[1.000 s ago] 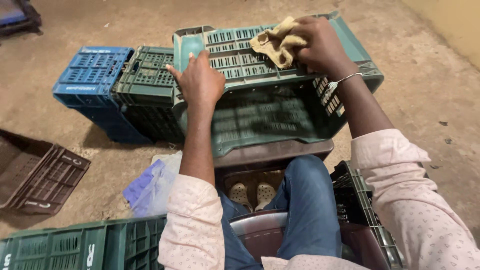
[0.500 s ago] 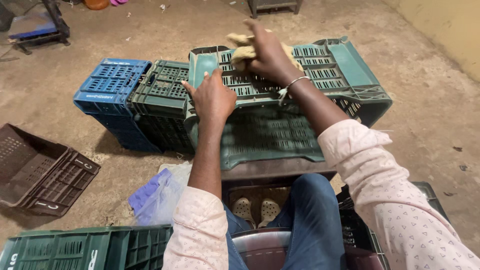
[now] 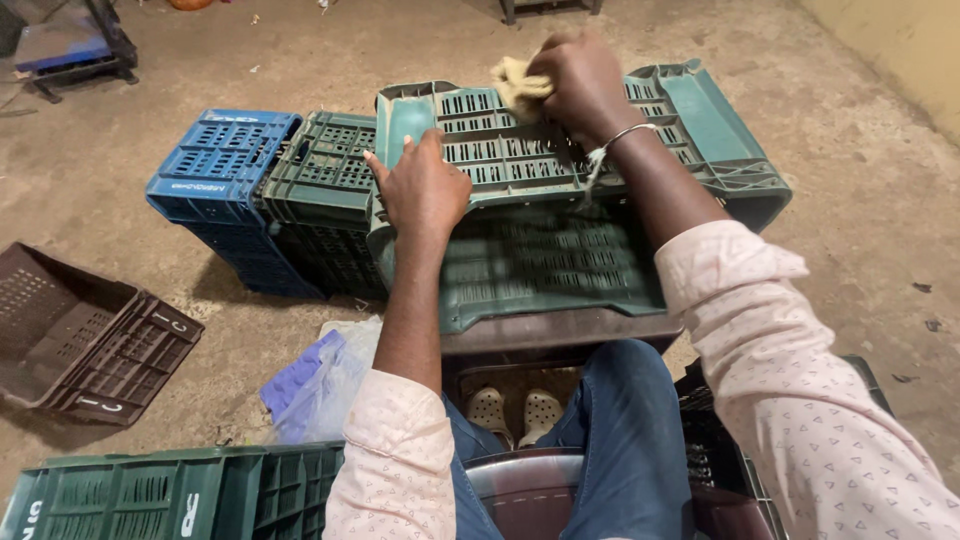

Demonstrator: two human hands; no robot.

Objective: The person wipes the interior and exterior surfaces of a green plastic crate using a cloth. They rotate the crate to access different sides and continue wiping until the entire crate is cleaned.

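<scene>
Pressing your left hand (image 3: 425, 190) flat, fingers spread, on the green crate (image 3: 560, 250) while your right hand (image 3: 580, 85) grips the rag (image 3: 518, 85), an off-centre push could tip it.

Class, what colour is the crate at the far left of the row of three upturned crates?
Blue crate, seen best in the head view.

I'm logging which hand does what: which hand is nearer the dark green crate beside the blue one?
Left. The left hand rests flat on the teal crate right beside the dark green crate; the right hand grips a cloth farther away.
</scene>
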